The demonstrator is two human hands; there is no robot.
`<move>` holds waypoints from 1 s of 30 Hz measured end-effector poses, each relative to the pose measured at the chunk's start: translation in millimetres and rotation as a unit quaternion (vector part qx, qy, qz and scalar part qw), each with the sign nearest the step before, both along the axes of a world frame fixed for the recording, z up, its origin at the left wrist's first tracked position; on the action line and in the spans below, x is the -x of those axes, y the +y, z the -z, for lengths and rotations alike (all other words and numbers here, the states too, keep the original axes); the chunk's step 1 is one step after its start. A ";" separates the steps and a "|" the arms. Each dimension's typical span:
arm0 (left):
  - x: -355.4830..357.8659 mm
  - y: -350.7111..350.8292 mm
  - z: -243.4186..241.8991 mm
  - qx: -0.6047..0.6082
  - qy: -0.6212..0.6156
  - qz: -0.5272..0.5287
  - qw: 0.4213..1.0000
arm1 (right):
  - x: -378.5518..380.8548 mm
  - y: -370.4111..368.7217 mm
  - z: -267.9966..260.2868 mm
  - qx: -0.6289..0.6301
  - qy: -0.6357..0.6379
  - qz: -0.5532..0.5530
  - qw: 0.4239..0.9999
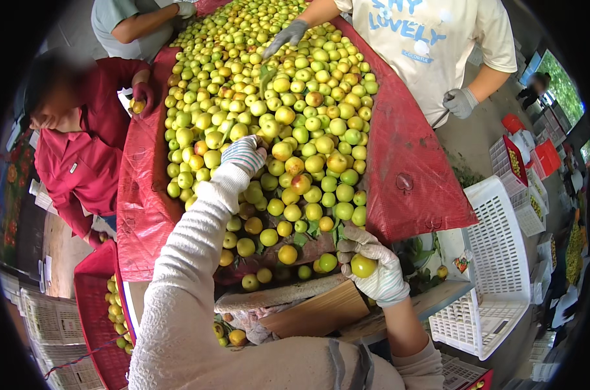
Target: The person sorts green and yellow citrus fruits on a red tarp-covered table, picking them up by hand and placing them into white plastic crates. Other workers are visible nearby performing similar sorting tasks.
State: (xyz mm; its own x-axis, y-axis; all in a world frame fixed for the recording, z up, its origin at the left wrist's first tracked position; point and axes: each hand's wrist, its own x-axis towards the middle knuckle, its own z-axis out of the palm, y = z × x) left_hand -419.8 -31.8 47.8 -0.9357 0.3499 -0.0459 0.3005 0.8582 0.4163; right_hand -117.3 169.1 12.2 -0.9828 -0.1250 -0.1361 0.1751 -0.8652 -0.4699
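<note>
A heap of round yellow-green fruits (285, 114), some blushed brown-red, spreads over a table lined with red woven plastic sheeting (412, 190). My left hand (246, 153), in a striped knit glove, reaches into the middle of the heap. Its fingers curl down among the fruits, and whether they hold one is hidden. Near the table's front edge, my right hand (375, 268) wears a pale, soiled glove and grips a single yellow-green fruit (363, 265). Loose fruits (287, 254) and green leaves (314, 229) lie between my hands.
A red crate (92, 287) with fruits stands left; an upright white plastic basket (504, 263) is at right. Below the front edge are a cardboard piece (319, 309) and cloth. Co-workers' gloved hands (287, 36), (142, 97) flank the heap. Stacked crates (526, 209) stand farther right.
</note>
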 end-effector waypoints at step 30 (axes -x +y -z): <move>-25.2 21.4 29.7 -0.246 -0.192 0.072 0.947 | 125.0 -11.3 -32.0 -0.892 0.026 -0.043 0.449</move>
